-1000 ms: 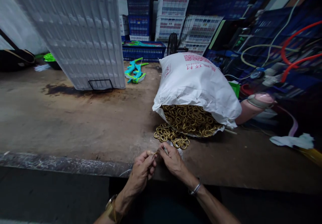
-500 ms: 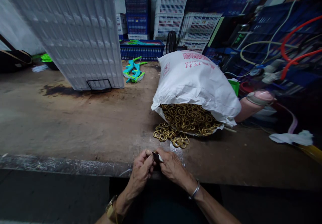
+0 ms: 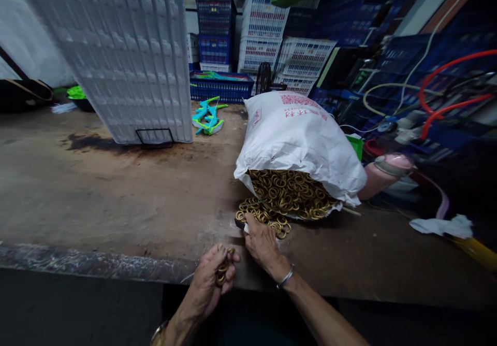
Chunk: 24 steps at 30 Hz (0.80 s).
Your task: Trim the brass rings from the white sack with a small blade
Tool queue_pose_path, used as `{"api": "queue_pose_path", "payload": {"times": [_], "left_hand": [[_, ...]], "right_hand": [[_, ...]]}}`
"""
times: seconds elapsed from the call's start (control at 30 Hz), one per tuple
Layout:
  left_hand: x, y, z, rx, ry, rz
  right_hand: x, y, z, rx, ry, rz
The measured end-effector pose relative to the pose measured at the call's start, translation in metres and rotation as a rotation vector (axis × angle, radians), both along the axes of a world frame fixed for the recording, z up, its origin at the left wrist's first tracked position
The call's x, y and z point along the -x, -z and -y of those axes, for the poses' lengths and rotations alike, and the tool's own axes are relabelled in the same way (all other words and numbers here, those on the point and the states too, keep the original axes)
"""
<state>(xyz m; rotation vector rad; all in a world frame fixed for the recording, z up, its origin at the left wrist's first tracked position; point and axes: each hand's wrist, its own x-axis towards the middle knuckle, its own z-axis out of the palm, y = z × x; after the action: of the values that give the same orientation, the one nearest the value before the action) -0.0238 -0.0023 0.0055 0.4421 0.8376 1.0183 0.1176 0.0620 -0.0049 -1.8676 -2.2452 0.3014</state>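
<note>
My left hand (image 3: 209,276) curls around several brass-coloured rings (image 3: 221,276); right hand (image 3: 264,243) pinches a dark-tipped tool (image 3: 239,224) at the loose rings (image 3: 248,205), before the white sack (image 3: 298,139).

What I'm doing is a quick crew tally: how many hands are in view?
2: the left hand, holding rings near the table's front edge, and the right hand, holding a dark object by the loose rings before the white sack. No others show.

Bench (image 3: 155,201), apparently wooden: white sack (image 3: 298,133), loose rings (image 3: 257,208).
</note>
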Motion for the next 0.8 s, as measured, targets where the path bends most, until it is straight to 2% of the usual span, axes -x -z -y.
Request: {"api": "queue_pose_path", "payload": {"times": [0.13, 0.3, 0.43, 0.53, 0.63, 0.8], "left_hand": [[0.003, 0.004, -0.004, 0.039, -0.054, 0.035], [0.005, 0.008, -0.006, 0.075, -0.062, 0.157], [0.007, 0.011, -0.011, 0.108, -0.072, 0.244], [0.006, 0.011, -0.016, 0.074, -0.115, 0.196], [0.001, 0.009, -0.023, 0.044, -0.130, 0.069], [-0.011, 0.008, -0.031, -0.053, -0.131, -0.177]], "right_hand": [[0.008, 0.000, -0.010, -0.021, -0.035, 0.061], [0.011, 0.005, -0.017, -0.030, -0.028, 0.113], [0.006, 0.007, -0.017, -0.055, -0.030, 0.038], [0.000, 0.007, -0.015, -0.071, -0.044, -0.130], [-0.005, 0.005, -0.011, -0.053, -0.046, -0.422], [-0.006, 0.002, 0.002, 0.144, -0.048, -0.898]]}}
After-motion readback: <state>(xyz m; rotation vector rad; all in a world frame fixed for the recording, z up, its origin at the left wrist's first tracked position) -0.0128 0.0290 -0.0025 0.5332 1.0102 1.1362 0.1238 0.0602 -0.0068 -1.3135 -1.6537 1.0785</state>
